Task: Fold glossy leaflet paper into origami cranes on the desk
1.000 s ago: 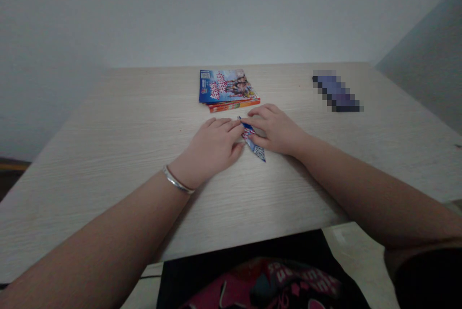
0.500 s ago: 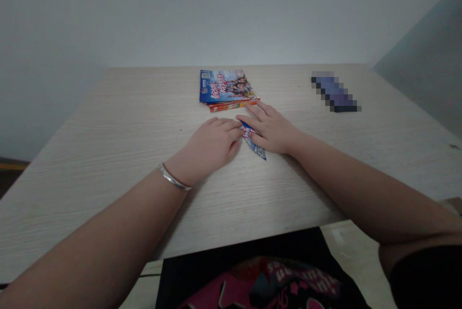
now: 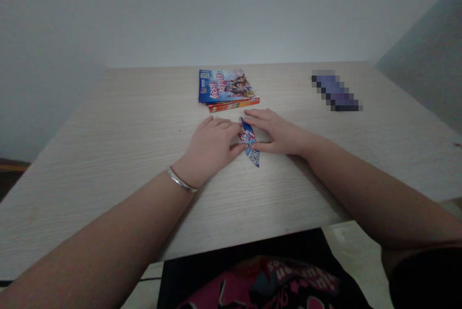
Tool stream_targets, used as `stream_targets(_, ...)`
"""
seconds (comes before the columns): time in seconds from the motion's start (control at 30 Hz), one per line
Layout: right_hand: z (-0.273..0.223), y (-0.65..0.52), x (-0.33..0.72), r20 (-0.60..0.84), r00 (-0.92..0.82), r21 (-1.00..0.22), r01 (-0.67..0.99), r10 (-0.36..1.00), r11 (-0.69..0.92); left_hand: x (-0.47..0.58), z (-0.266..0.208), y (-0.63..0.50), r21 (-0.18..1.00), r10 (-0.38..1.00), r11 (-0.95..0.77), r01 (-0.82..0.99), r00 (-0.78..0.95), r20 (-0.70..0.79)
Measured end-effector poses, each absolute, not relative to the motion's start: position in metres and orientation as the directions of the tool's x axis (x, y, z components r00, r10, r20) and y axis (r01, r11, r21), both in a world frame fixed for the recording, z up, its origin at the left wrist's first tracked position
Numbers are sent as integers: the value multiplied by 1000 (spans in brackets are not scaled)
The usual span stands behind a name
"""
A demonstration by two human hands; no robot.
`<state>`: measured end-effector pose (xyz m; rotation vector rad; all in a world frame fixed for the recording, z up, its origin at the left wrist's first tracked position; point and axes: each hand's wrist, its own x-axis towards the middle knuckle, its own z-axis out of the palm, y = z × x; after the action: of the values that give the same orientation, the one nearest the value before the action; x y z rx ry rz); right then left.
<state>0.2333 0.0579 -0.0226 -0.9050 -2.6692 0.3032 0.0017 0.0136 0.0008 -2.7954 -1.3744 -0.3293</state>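
L hand (image 3: 213, 141) & R hand (image 3: 278, 132) touch folded blue-white printed paper (image 3: 248, 136), prob. creasing; grip closure, can't tell. Next needs steady pressure.

A single camera, worn on the person's head, faces forward and down across the bench (image 3: 144, 92). From close above the printed clothing (image 3: 267, 282) at the bottom edge, it looks along both forearms (image 3: 111, 232) to the left hand (image 3: 212, 145) and right hand (image 3: 283, 133) near mid-frame. The wall (image 3: 231, 10) beyond the bench's far edge fills the top; in this dim light, its distance is hard to judge.
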Motion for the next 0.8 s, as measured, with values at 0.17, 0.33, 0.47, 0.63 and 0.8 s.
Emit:
stream_targets(0.17,-14,59,239,423,-771,-281,389,477,878,-1,-2,16,95,719,-686,722,650,248)
stream_targets(0.33,-7,56,238,392,-824,-188,365,410,912,-4,-3,21,74,603,-785,615,731,318)
stream_targets(0.47,-4,57,238,328,-863,-123,366,385,923,-7,-1,23,71,571,-814,577,772,279)
stream_targets(0.63,-1,56,240,274,-885,-112,359,376,927,-9,-1,21,100,614,-786,611,751,242)
stream_targets(0.8,3,53,240,244,-901,-21,365,359,931,-8,-2,22,76,625,-774,629,738,255)
